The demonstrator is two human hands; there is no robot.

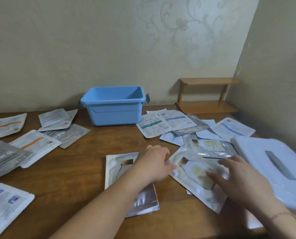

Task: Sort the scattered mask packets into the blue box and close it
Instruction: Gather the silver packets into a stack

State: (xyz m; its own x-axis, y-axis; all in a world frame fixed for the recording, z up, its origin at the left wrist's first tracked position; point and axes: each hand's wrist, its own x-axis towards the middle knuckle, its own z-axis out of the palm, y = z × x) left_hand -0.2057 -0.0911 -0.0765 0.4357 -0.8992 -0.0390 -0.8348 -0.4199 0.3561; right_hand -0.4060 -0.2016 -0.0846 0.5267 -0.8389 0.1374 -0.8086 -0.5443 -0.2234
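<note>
Here our fingers (214,176) spread flat: the right hand (243,183) presses a silver packet (193,171), the left hand (154,163) touches its left edge, gripping nothing. More mask packets (162,125) lie scattered across the tabletop (109,140). The open blue box (113,106) stands behind, its white lid (273,168) at right.

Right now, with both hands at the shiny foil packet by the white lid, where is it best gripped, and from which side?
Probably the shiny foil packet's near-left edge, approached from the left by the left hand. It lies flat and tilted on the table, its far end tucked under another packet, so that bare edge is freest. The right hand rests on top.
</note>
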